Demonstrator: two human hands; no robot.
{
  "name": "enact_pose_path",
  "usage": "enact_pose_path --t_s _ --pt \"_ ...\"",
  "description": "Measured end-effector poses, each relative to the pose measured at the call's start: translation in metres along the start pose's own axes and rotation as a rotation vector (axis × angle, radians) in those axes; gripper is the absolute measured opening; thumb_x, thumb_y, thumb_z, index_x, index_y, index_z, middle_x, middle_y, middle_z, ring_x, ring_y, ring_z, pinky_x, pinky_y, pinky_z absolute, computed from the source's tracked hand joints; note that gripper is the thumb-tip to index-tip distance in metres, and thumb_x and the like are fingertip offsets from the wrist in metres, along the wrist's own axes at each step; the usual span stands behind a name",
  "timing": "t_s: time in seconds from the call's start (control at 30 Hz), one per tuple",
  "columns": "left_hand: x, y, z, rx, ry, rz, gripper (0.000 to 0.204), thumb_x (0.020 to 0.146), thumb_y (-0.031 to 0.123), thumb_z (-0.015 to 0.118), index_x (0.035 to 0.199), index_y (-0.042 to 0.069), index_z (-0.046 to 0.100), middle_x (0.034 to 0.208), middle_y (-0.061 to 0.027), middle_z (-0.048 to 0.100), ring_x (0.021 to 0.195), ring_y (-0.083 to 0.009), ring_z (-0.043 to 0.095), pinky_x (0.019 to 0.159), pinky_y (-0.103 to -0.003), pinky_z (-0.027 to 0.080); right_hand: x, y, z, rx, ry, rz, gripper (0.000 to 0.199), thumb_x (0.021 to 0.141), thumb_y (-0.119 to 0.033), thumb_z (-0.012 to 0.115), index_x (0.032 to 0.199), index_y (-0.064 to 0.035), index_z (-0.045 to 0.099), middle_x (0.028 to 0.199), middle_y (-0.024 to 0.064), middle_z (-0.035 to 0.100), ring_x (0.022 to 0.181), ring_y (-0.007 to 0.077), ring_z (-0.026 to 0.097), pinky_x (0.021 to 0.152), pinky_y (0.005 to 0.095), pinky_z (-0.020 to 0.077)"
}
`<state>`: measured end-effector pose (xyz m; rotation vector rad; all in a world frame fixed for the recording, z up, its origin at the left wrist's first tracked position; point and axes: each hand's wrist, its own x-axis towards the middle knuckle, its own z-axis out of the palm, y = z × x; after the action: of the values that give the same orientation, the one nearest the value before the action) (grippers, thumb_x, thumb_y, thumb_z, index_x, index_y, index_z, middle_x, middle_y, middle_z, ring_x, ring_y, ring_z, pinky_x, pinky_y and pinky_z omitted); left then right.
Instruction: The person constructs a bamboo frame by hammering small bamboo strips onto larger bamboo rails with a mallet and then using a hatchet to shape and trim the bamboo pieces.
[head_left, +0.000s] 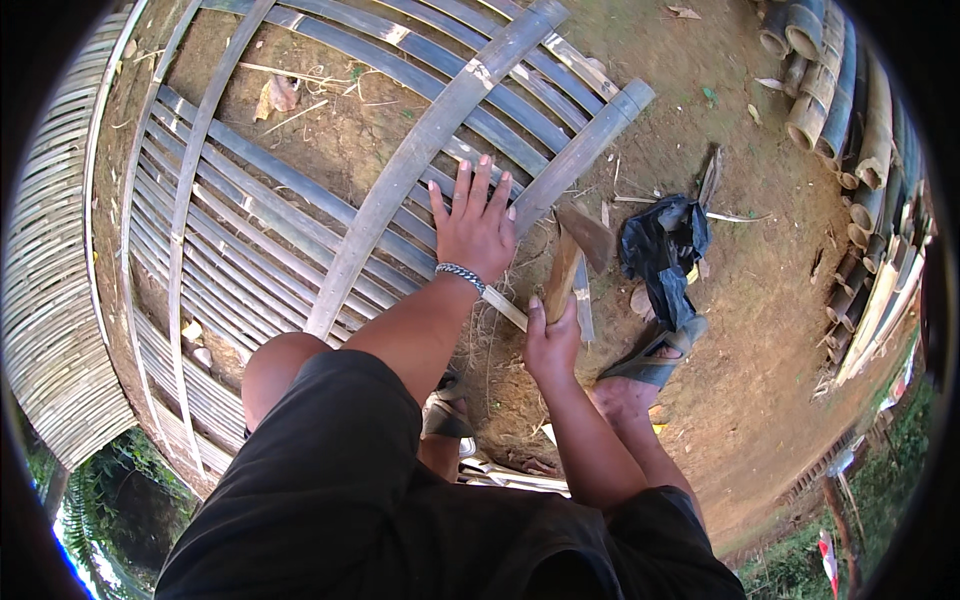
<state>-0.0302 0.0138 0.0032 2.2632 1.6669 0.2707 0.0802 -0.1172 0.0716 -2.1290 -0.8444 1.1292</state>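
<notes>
My left hand (475,225), with a chain bracelet at its wrist, lies flat with fingers spread on the slats of a bamboo lattice panel (300,225). Its fingertips rest between two thick split-bamboo crosspieces. My right hand (553,345) is wrapped round the pale wooden handle of a hatchet (565,270). The dark, rusty metal head is up beside the end of the near crosspiece (585,150), just right of my left hand. Whether the head touches the bamboo I cannot tell.
A crumpled black plastic bag (665,250) lies on the dirt by my sandalled right foot (655,355). Bamboo poles (865,140) are stacked at the far right. Another slatted bamboo panel (55,260) curves along the left edge. Dry leaves (275,97) are scattered about.
</notes>
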Motion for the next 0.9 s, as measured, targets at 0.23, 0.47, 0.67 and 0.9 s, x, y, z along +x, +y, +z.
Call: enact_pose_path --t_s 0.23,0.47,0.67,0.9 --pt "0.001 0.002 -0.001 0.007 -0.019 -0.002 0.05 0.094 0.025 0.055 0.143 0.017 0.056 0.162 -0.0125 0.036 0.151 -0.0368 0.028 0.118 -0.07 0.008 0.002 0.024 0.004 -0.169 -0.073 0.006 0.027 0.099 -0.019 0.062 0.117 -0.0003 0.054 0.085 0.024 0.067 0.077 0.0425 0.068 0.069 0.0478 0.0513" --pt "0.001 0.0 0.003 0.024 0.004 0.013 0.05 0.094 0.025 0.055 0.143 0.016 0.056 0.162 -0.0132 0.036 0.151 -0.0378 0.028 0.118 -0.07 0.008 0.0 -0.013 -0.019 0.137 0.155 -0.109 0.028 0.098 -0.018 0.062 0.117 0.0002 0.054 0.094 0.0247 0.065 0.081 0.0377 0.067 0.075 0.0442 0.0516" --pt "0.004 0.001 0.002 0.045 -0.025 0.017 0.049 0.095 0.027 0.053 0.143 0.016 0.057 0.162 -0.0125 0.035 0.151 -0.0364 0.028 0.118 -0.071 0.009 -0.003 0.005 -0.009 -0.123 -0.021 0.049 0.022 0.097 -0.017 0.063 0.111 -0.0014 0.055 0.087 0.0265 0.065 0.081 0.0431 0.068 0.07 0.0458 0.0516" --pt "0.0 0.001 0.002 0.039 -0.019 0.016 0.05 0.095 0.026 0.053 0.144 0.017 0.057 0.162 -0.0137 0.035 0.152 -0.0377 0.027 0.118 -0.07 0.007 -0.006 0.019 -0.005 0.127 0.063 -0.066 0.025 0.098 -0.015 0.061 0.117 -0.0002 0.054 0.087 0.0256 0.066 0.082 0.0402 0.069 0.071 0.0447 0.0525"
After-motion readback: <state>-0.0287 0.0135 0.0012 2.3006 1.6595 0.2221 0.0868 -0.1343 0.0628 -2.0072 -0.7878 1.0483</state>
